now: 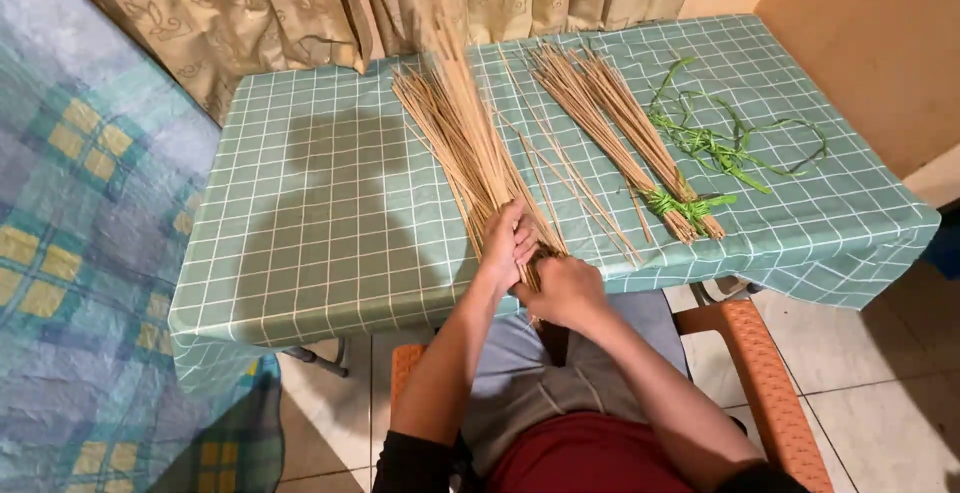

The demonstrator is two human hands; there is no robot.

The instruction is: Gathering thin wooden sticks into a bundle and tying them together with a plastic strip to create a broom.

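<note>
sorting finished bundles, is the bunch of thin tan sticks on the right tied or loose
Tied: a green strip is knotted around the bunch of thin tan sticks near its lower end.

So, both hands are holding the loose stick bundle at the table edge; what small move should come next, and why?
Probably take a green strip and wrap the base. The loose bundle fans out while the left hand and right hand clamp it, and the bundle beside it is already tied with green.

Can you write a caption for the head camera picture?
Both hands grip a bundle of thin sticks on a green checked tablecloth.
</note>
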